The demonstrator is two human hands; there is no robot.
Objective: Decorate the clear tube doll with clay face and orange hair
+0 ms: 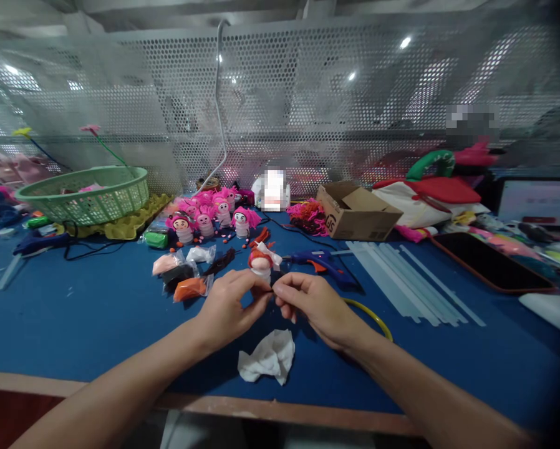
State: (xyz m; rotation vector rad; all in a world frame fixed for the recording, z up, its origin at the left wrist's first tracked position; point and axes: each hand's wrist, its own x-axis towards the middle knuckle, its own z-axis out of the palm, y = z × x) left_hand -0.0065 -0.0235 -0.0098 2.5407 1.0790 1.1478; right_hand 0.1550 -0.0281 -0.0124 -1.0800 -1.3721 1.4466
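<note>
A small doll (260,263) with orange hair and a white bow is held just above the blue desk (74,312), near the middle of it and a little in front of the person. The doll is kept upright by the left hand (228,307), whose fingers are curled and pressed together around its lower part, so that only the head and the bow are seen. The right hand (315,305) is brought against the left one, fingertip to fingertip. Its thumb and first finger are pinched on a small dark piece (273,290) just below the doll; what this piece is cannot be told.

A crumpled white tissue (267,357) is laid on the desk below the two hands, near the front edge. Just behind the right hand a blue glue gun (324,263) is placed, and a row of clear glue sticks (401,277) is spread to the right of it. Part of a yellow ring (374,318) is seen beside the right wrist. To the left of the doll some small plastic bags (186,277) with orange, black and pale filling are lying. Further back a group of pink-haired dolls (209,218) is standing, with a green basket (86,193) well to the left of them and an open cardboard box (355,215) to the right. The desk is closed at the back by a perforated metal screen (308,93).
</note>
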